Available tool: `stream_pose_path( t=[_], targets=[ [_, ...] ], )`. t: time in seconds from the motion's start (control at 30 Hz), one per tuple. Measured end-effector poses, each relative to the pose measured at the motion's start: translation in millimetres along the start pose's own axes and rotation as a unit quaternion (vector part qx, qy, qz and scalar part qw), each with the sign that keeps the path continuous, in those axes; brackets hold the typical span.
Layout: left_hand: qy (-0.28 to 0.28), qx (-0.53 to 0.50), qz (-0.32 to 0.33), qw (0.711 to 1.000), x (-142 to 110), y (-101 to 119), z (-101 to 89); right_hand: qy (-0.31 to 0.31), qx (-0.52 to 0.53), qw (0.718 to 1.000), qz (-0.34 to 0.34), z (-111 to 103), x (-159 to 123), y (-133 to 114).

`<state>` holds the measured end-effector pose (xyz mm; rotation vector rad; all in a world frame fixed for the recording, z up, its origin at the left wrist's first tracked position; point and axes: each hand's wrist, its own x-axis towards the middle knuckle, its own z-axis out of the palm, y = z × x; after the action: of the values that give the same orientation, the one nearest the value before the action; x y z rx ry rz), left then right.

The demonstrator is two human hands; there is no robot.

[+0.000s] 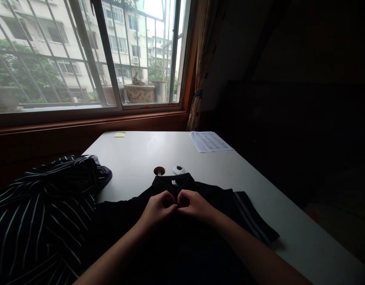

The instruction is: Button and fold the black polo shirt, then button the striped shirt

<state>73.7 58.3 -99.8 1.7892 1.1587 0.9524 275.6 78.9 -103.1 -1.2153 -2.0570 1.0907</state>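
A black collared shirt (212,194) lies spread on the white table, its collar pointing away from me and a small white label inside the neck. Just below the collar, my left hand (160,208) and my right hand (194,206) meet at the front opening. Thumb and fingertips of each hand are pinched together on the shirt's front edge; any button between them is too dark to make out. The right sleeve (255,217) has grey stripes and reaches across the table.
A dark garment with white stripes (51,213) is heaped at the left. Farther back on the white table (140,158) are yellow sticky notes (119,134), printed papers (210,141), a round cable hole (159,171) and its white cover (178,170). Beyond stands a barred window.
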Motion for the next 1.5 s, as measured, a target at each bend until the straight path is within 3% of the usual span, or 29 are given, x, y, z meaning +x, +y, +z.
stream_pose_path(
  t=[0.33,0.67,0.93,1.5],
  targets=[
    [0.007,-0.023,-0.011,1.0,0,-1,0.4,0.025,-0.019,0.999,0.007,3,-7,-13],
    [0.016,-0.019,-0.017,1.0,-1,-5,-1.1,0.132,-0.068,0.989,-0.001,18,-27,-17],
    [0.014,-0.028,-0.02,0.999,0,-5,-1.3,0.139,-0.058,0.989,-0.013,20,-32,-17],
    [0.011,-0.035,-0.01,0.999,0,-8,-1.4,0.136,-0.029,0.99,0.038,18,-26,-15]
  ],
)
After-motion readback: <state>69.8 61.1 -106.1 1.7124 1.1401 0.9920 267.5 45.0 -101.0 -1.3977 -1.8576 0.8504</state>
